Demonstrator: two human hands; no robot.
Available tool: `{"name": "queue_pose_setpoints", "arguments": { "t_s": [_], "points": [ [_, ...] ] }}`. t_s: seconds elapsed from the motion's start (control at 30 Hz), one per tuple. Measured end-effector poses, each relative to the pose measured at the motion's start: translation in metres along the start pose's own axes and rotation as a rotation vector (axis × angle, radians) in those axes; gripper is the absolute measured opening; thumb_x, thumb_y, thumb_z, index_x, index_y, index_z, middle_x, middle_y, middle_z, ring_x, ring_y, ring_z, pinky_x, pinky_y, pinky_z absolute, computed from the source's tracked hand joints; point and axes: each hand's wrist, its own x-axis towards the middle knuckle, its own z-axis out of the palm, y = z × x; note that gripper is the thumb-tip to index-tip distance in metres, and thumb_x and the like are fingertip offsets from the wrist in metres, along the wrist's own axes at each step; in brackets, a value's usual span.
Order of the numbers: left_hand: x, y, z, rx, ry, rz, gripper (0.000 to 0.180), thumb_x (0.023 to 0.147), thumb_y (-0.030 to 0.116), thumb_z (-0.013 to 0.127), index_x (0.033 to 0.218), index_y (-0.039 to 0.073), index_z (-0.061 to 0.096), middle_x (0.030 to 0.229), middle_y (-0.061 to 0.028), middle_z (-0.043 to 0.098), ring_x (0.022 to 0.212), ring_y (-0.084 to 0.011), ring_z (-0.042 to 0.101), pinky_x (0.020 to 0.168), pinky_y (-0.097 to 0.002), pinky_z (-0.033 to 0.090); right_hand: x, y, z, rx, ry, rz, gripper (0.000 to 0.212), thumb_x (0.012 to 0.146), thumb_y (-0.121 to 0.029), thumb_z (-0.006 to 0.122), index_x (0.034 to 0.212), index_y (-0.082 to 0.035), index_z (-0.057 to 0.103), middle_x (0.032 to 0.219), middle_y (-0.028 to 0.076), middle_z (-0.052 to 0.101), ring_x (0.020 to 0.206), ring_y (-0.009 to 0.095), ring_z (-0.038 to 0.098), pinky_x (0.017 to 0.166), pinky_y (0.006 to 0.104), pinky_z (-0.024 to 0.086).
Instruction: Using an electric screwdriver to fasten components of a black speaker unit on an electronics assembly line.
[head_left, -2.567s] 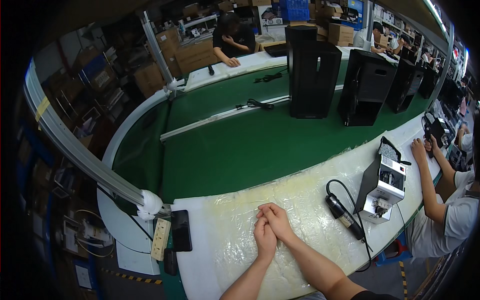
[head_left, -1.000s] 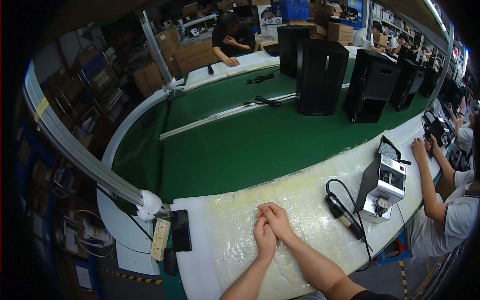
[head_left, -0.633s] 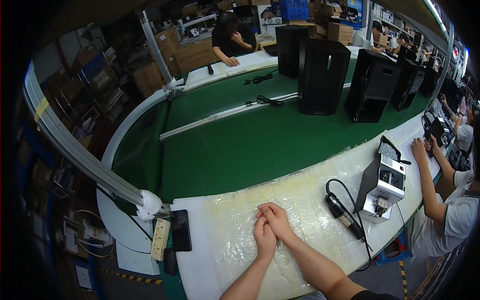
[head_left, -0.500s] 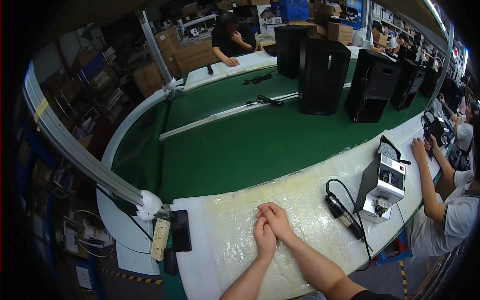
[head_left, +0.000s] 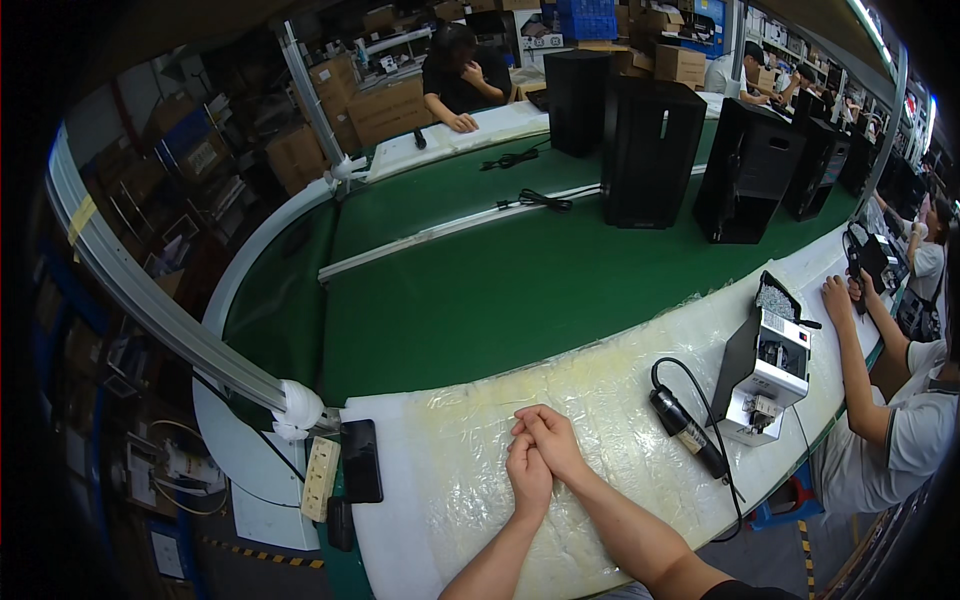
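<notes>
My left hand (head_left: 529, 478) and my right hand (head_left: 550, 441) lie together on the plastic-covered worktop (head_left: 600, 510). Curled fingers of the right rest over the left, and both look closed, with no object visible in them. To their right lies a black corded electric screwdriver (head_left: 688, 432), its cable looping above it. Beside that stands a silver and black metal housing (head_left: 765, 375) with exposed inner parts. Over on the left, a black phone (head_left: 361, 461) lies flat near the worktop's edge.
Tall black cabinets (head_left: 652, 155) stand on the green conveyor (head_left: 450, 310), along with a coiled black cable (head_left: 545, 201). A metal post (head_left: 190, 320) and a power strip (head_left: 319, 479) are at left. One co-worker (head_left: 468, 75) sits opposite; another's arm (head_left: 857, 350) reaches in at right.
On the near lane, the cabinets and the coiled cable have shifted slightly right. The cabinet and cable on the far lane have shifted slightly left. My hands have stayed still.
</notes>
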Motion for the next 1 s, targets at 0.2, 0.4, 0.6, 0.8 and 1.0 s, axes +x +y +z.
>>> {"name": "queue_pose_setpoints", "arguments": {
  "t_s": [0.2,0.4,0.6,0.8,1.0],
  "points": [
    [0.000,0.005,0.001,-0.012,0.000,-0.028,0.022,0.093,0.001,0.041,0.084,0.001,0.061,0.081,-0.0026,0.062,0.076,-0.0090,0.053,0.068,-0.0244,0.044,0.000,0.000,-0.001,0.005,-0.001,0.002,0.022,0.103,-0.014,0.046,0.109,0.004,0.058,0.086,0.011,0.065,0.070,0.020,0.068,0.064,0.0299,0.056],
    [0.000,0.011,0.002,-0.004,0.009,-0.015,0.022,0.092,0.002,0.041,0.085,0.001,0.062,0.080,-0.0020,0.061,0.075,-0.0090,0.053,0.067,-0.0244,0.044,0.000,0.001,0.000,0.001,-0.001,-0.001,0.022,0.103,-0.014,0.047,0.109,0.004,0.058,0.086,0.011,0.065,0.070,0.020,0.068,0.064,0.0299,0.056],
    [0.000,0.007,0.001,-0.008,0.005,-0.030,0.022,0.092,0.002,0.042,0.085,0.001,0.062,0.081,-0.0020,0.061,0.076,-0.0091,0.053,0.068,-0.0247,0.044,0.000,0.001,0.000,0.006,-0.003,-0.004,0.022,0.103,-0.014,0.047,0.109,0.004,0.059,0.086,0.010,0.065,0.070,0.020,0.068,0.064,0.0297,0.056],
    [0.000,0.007,0.001,0.007,0.008,-0.016,0.022,0.091,0.002,0.042,0.085,0.001,0.062,0.080,-0.0024,0.061,0.075,-0.0094,0.053,0.067,-0.0251,0.044,0.000,0.001,0.000,-0.005,-0.001,-0.005,0.022,0.103,-0.015,0.047,0.109,0.004,0.059,0.086,0.010,0.065,0.070,0.020,0.068,0.064,0.0295,0.056],
    [0.001,0.010,0.001,0.015,0.004,-0.019,0.022,0.091,0.002,0.042,0.085,0.001,0.062,0.080,-0.0028,0.061,0.075,-0.0096,0.053,0.067,-0.0253,0.044,0.001,0.001,-0.001,0.003,0.001,-0.001,0.022,0.103,-0.015,0.047,0.109,0.004,0.059,0.086,0.010,0.065,0.070,0.020,0.068,0.064,0.0297,0.056]
  ]
}}
